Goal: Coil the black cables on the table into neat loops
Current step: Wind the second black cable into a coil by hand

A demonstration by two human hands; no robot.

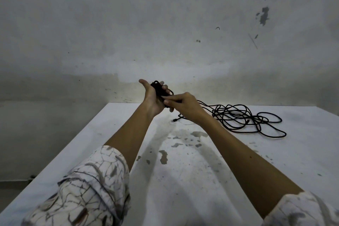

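The left hand (153,98) is raised over the far edge of the table (302,152), palm up with the thumb sticking out, and its fingers curl round a small coil (160,91) of black cable. The right hand (184,103) meets it from 3 o'clock, thumb and forefinger pinching the cable just where it leaves the coil. From there the cable runs down toward 4 o'clock into a loose tangle (245,120) lying on the table, well apart from the hands. One plug end (173,120) rests on the table at 6 o'clock of the hands. By the look of it the job is early: only a few turns sit in the left hand, while most of the cable lies unsorted in the tangle. Whether the tangle is one cable or several cannot be told.
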